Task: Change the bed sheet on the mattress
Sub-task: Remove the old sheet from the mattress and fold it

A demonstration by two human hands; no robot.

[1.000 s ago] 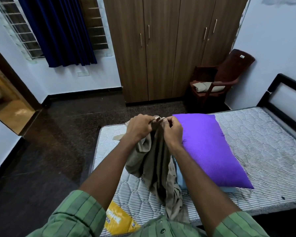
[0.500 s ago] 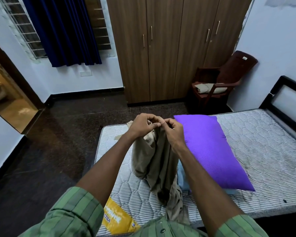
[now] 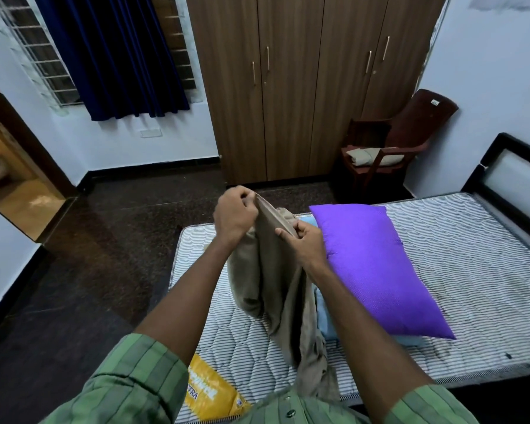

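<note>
A bunched beige bed sheet (image 3: 273, 286) hangs above the bare striped mattress (image 3: 478, 270). My left hand (image 3: 234, 215) pinches its top edge, raised a little over the mattress's foot end. My right hand (image 3: 303, 243) grips the same edge just below and to the right. The sheet's lower end trails down to the mattress near my body. A purple pillow (image 3: 371, 264) lies on the mattress right of my hands, resting on a light blue folded cloth (image 3: 325, 319).
A yellow label (image 3: 208, 393) marks the mattress's near corner. A brown wardrobe (image 3: 303, 87) stands behind the bed, with a dark chair (image 3: 392, 145) holding folded cloth beside it. The black headboard (image 3: 508, 169) is at right, dark floor and a doorway at left.
My hands have drawn apart along the sheet's edge: the left has risen and gone left, the right has dropped slightly. The sheet hangs more spread out.
</note>
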